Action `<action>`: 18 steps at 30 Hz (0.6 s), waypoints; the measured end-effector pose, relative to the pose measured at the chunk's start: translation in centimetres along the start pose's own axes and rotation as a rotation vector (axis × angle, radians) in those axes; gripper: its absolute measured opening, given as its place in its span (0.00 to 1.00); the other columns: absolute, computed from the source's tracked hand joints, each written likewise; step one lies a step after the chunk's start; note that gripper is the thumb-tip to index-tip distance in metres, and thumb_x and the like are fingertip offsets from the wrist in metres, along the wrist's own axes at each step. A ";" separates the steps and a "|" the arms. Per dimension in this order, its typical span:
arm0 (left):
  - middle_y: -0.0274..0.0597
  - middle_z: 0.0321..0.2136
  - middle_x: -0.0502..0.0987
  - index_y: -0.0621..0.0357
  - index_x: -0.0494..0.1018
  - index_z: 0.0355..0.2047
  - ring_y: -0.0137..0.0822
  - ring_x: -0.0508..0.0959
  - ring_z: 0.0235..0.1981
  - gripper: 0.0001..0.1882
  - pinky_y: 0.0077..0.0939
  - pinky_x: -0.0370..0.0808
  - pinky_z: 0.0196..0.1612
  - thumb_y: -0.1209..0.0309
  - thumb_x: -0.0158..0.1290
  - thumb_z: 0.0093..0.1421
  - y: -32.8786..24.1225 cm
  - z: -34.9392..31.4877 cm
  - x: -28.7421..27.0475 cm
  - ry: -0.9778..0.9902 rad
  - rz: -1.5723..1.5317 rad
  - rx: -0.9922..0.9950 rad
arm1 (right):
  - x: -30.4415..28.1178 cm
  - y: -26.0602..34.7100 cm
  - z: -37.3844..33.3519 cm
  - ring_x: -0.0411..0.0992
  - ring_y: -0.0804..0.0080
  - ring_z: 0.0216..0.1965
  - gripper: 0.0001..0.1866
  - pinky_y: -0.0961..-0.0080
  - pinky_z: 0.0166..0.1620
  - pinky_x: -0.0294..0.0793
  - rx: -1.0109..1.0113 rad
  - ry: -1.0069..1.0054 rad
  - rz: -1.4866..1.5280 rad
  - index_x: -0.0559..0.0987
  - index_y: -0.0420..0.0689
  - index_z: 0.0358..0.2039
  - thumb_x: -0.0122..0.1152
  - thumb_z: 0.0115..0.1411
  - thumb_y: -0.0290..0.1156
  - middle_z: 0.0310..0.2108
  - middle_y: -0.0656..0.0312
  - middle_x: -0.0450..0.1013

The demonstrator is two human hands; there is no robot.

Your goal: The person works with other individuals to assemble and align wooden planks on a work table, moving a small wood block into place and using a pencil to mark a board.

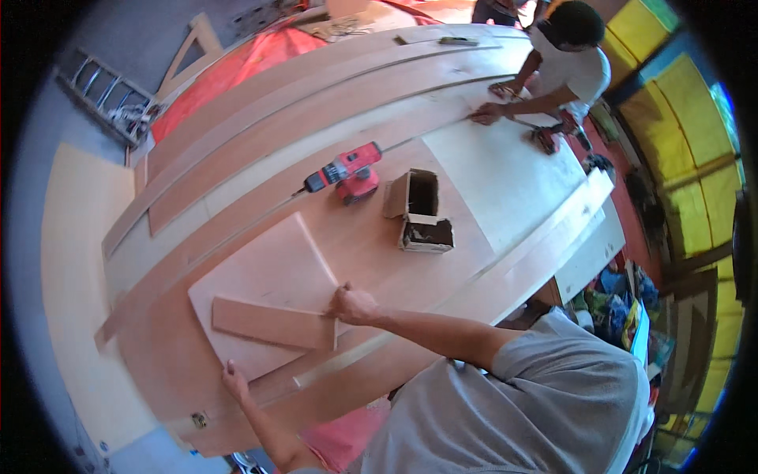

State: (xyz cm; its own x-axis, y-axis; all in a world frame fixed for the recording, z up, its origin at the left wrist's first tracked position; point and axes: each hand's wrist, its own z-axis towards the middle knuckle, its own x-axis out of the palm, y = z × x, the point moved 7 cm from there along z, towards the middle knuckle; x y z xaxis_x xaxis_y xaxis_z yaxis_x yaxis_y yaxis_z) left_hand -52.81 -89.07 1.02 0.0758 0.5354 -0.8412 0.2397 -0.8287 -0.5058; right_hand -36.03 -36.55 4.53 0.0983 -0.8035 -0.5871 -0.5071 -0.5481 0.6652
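Observation:
A pale, flat wooden panel (272,265) lies at an angle on the large wooden work surface (418,292). My left hand (234,381) grips its near left edge, thumb on top and most fingers hidden. At the panel's right edge, my right hand (355,306) is closed around the border. A short wooden board (268,322) rests across the near part of the panel, its right end close to my right hand. Beyond the panel, a red and black cordless drill (347,170) sits on its battery. To the right of the drill stand open cardboard boxes (422,197).
Across the table a co-worker (572,67) bends over the surface, hands near a second power tool (546,141). Long wooden strips (316,87) run along the far side. A ladder (106,95) leans at the far left. Assorted bags (612,296) lie to my right.

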 end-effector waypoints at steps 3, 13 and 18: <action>0.61 0.55 0.85 0.70 0.79 0.62 0.55 0.84 0.57 0.30 0.46 0.76 0.62 0.51 0.53 0.77 2.2 2.0 -1.3 -0.068 -0.032 -0.045 | 1.7 0.3 0.9 0.77 0.37 0.58 0.30 0.45 0.60 0.78 -0.279 0.065 -0.015 0.79 0.39 0.55 0.69 0.67 0.54 0.54 0.41 0.78; 0.54 0.57 0.80 0.65 0.71 0.66 0.50 0.80 0.60 0.26 0.44 0.75 0.65 0.64 0.59 0.74 2.1 -6.0 2.1 -0.277 -0.321 0.031 | -13.2 -23.3 -10.6 0.60 0.36 0.75 0.37 0.39 0.73 0.61 -0.283 -0.382 -0.490 0.69 0.44 0.75 0.66 0.72 0.46 0.77 0.40 0.61; 0.55 0.56 0.84 0.61 0.75 0.64 0.56 0.81 0.61 0.25 0.51 0.76 0.63 0.58 0.57 0.74 -3.0 -7.1 1.8 -0.137 0.088 -0.054 | -13.1 -26.2 -10.8 0.52 0.30 0.79 0.39 0.34 0.76 0.55 -0.463 -0.589 -1.026 0.60 0.42 0.81 0.55 0.77 0.47 0.81 0.37 0.52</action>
State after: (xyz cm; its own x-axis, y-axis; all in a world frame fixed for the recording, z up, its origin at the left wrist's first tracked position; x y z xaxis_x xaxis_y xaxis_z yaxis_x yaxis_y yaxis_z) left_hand -46.48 -84.42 2.37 -0.0330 0.4308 -0.9018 0.2897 -0.8595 -0.4212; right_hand -14.77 -14.14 -0.27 -0.1878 0.1962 -0.9624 -0.0670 -0.9801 -0.1867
